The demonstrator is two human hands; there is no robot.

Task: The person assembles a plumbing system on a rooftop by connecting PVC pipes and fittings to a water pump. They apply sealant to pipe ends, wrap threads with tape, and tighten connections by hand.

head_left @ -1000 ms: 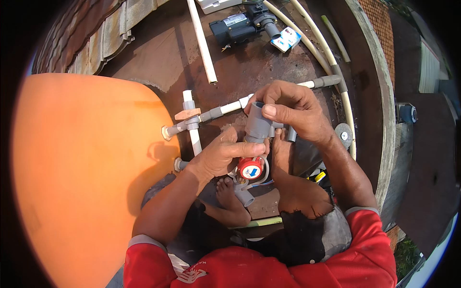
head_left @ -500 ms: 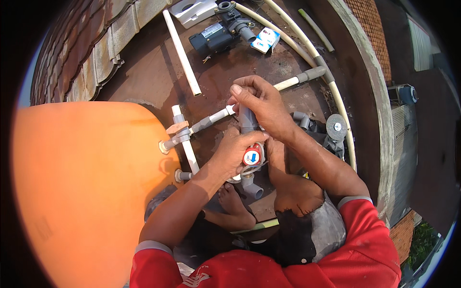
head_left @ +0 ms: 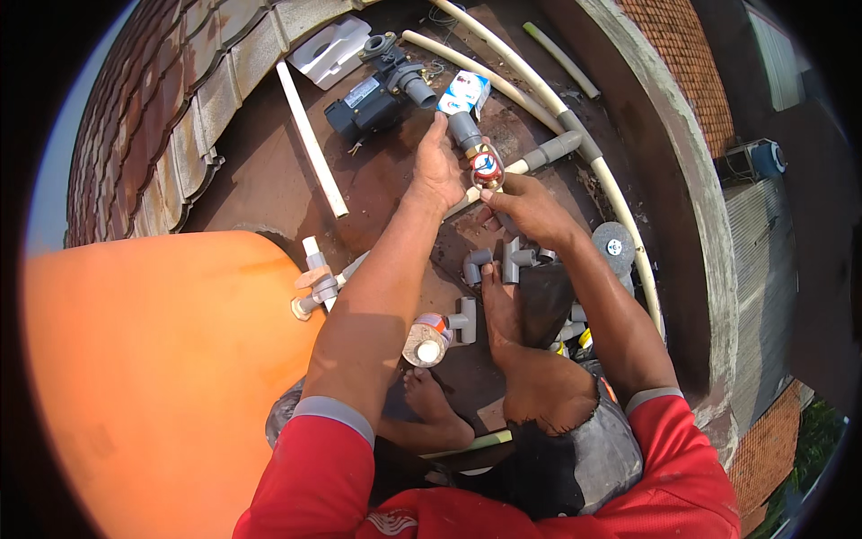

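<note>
Red-capped fitting [head_left: 486, 166], long axis slanting forward-left, grey socket [head_left: 464, 131] pointing away; both hands [head_left: 438, 171] [head_left: 537, 212] grasping it.

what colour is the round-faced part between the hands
The round-faced part is red around a white-and-blue face; head view.

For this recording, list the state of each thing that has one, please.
Left hand: closed around the grey coupling.
Right hand: gripping the lower end of the red-faced fitting.
Grey coupling: joined to the red-faced fitting.
Pump: resting on the floor.
White pipe: lying down, near end unattached.
Tin: upright, white cap on top.
Tank valve: fitted; open or shut, cannot tell.
</note>
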